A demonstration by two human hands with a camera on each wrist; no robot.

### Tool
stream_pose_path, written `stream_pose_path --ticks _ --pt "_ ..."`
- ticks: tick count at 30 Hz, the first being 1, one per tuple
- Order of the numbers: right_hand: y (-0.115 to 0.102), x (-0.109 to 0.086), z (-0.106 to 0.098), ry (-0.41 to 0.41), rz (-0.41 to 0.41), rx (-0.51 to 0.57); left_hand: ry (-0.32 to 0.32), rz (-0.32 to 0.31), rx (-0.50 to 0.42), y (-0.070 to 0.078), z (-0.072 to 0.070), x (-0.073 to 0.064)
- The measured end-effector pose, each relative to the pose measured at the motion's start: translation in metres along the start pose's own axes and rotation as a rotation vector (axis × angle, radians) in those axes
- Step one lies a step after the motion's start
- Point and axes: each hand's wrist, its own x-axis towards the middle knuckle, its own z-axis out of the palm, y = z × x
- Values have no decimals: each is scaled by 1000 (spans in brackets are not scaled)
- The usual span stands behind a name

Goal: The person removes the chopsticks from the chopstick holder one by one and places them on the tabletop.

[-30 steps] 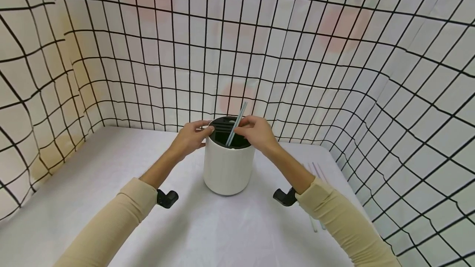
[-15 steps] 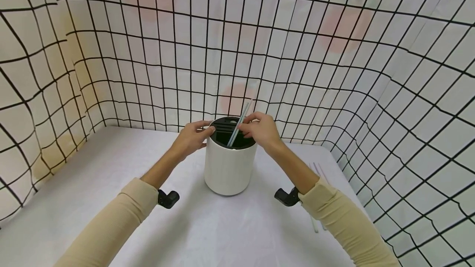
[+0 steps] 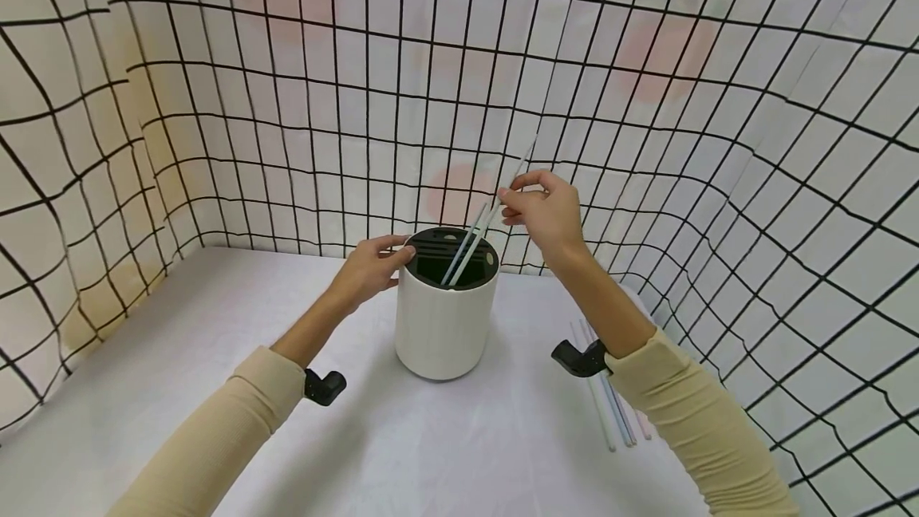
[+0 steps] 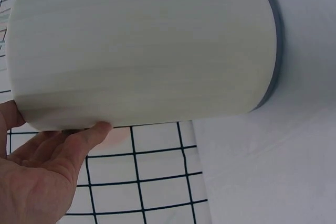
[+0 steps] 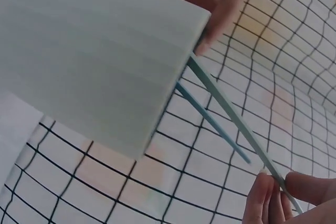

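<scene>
A white round utensil holder [image 3: 441, 329] with a black slotted top [image 3: 435, 244] stands upright on the table. My left hand [image 3: 366, 268] grips its upper left side, thumb at the rim and fingers against the wall in the left wrist view. Above and right of the holder, my right hand [image 3: 549, 212] pinches a pale green chopstick [image 5: 233, 114] near its upper part. That chopstick's lower end is inside the holder's opening, hidden from view. A blue chopstick [image 5: 214, 123] leans in the same opening, untouched by my fingers.
Several loose chopsticks [image 3: 603, 415], white, blue and pinkish, lie on the white table [image 3: 402, 453] to the right, partly under my right forearm. A black grid net [image 3: 366, 102] before pale cloth encloses the back and both sides.
My right hand has risen up and to the right, drawing the pale green chopstick higher out of the holder. The blue one stays leaning inside. My left hand keeps its hold.
</scene>
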Motion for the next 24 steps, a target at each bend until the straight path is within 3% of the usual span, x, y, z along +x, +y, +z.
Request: stream_pose_path --ticks 13,19,24 --pt "-27 5 -41 83 -37 144 3 -18 -2 1 -2 1" --pt "-15 3 -56 87 16 113 3 -20 -3 1 -1 1" --pt "7 1 -68 66 90 100 4 -25 -8 0 -1 1"
